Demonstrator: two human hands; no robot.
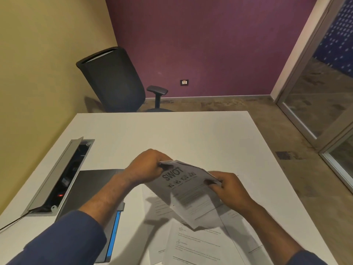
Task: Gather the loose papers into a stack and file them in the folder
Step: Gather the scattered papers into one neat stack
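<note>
Both hands lift a sheet (188, 190) headed "SWOT" above the table (172, 131): the left hand (147, 167) pinches its far corner, the right hand (228, 185) grips its right edge. More papers (194, 243) lie beneath it, with the dark folder (89, 186) just left.

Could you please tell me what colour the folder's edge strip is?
Bright blue, along the dark folder's edge strip, seen in the head view.

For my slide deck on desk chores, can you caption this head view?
Both hands, left hand and right hand, lift a SWOT sheet above loose papers beside a dark folder.
</note>
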